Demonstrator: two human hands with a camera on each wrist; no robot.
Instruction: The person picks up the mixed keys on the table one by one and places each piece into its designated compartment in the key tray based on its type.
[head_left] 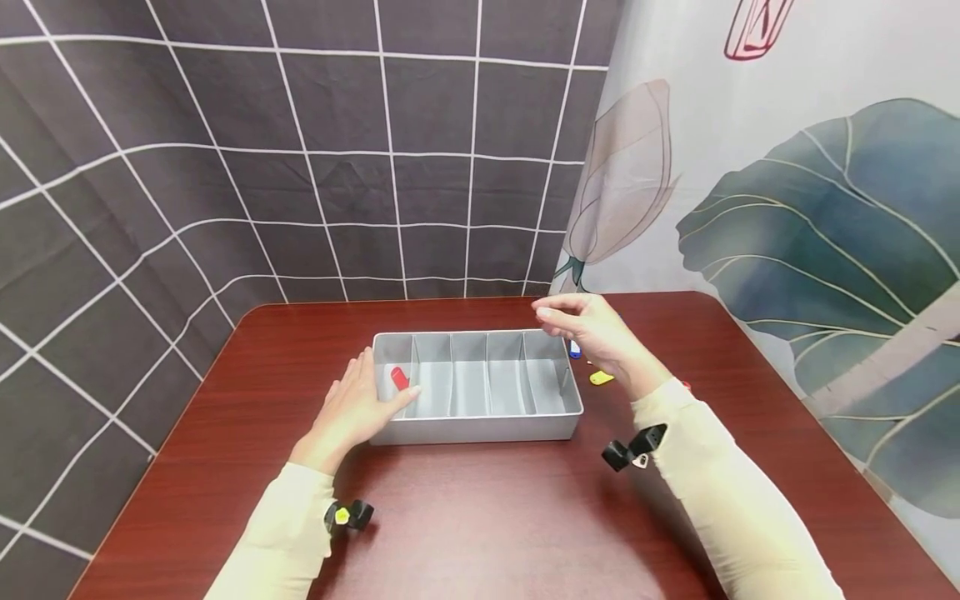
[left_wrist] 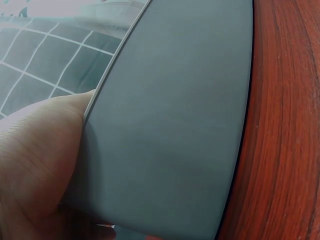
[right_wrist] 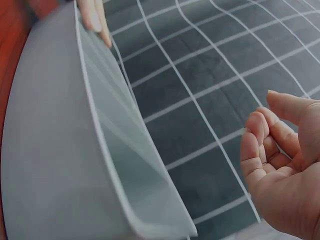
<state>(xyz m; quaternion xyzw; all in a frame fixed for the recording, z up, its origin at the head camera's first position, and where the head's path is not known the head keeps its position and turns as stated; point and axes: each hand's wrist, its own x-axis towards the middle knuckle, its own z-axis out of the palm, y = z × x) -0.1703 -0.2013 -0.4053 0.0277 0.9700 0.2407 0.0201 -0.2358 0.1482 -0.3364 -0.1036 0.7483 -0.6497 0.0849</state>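
Note:
A grey divided tray (head_left: 477,429) with several compartments rests on the table. My left hand (head_left: 351,400) holds its left end, fingers along the outer side and thumb over the front rim. In the leftmost compartment lies a red key tag (head_left: 400,378). Above the back right corner of the tray hovers my right hand (head_left: 596,333), its fingers loosely bent and the thumb apart from them. The right wrist view shows nothing between those fingertips (right_wrist: 256,122). Just right of the tray, a blue key tag (head_left: 574,349) and a yellow key tag (head_left: 601,377) lie partly behind the right hand.
The tray stands on a dark red wooden table (head_left: 480,517). A small red piece (head_left: 686,385) peeks out past the right sleeve. Behind the table hangs a dark gridded cloth (head_left: 435,192), and a white cloth with leaf prints (head_left: 825,233) hangs at the right.

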